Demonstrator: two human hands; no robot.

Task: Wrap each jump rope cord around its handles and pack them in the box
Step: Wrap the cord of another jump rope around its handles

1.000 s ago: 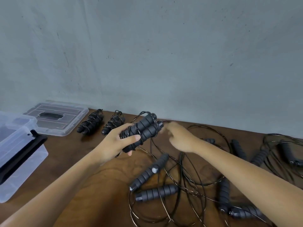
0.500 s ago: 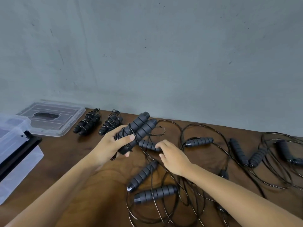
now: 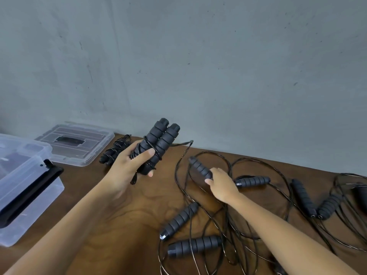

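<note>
My left hand (image 3: pixel 127 169) grips a wrapped jump rope bundle (image 3: pixel 156 143), two black foam handles side by side with cord wound round their lower part, held upright above the table. My right hand (image 3: pixel 222 183) grips one loose black handle (image 3: pixel 199 167) just off the brown table (image 3: pixel 123 225), its cord trailing into a tangle. Several more loose handles, such as one handle (image 3: pixel 179 220) and another handle (image 3: pixel 195 246), lie among looped black cords (image 3: pixel 228 215). A clear plastic box (image 3: pixel 25 195) with a black latch stands open at the left edge.
The box's clear lid (image 3: pixel 79 143) lies flat at the back left by the grey wall. One wrapped bundle (image 3: pixel 114 152) lies next to it, partly hidden by my left hand. More handles (image 3: pixel 303 196) and cords spread toward the right edge.
My left hand raised the wrapped bundle and turned it more upright. My right hand left that bundle's end, dropped to the table and closed on a loose handle.
</note>
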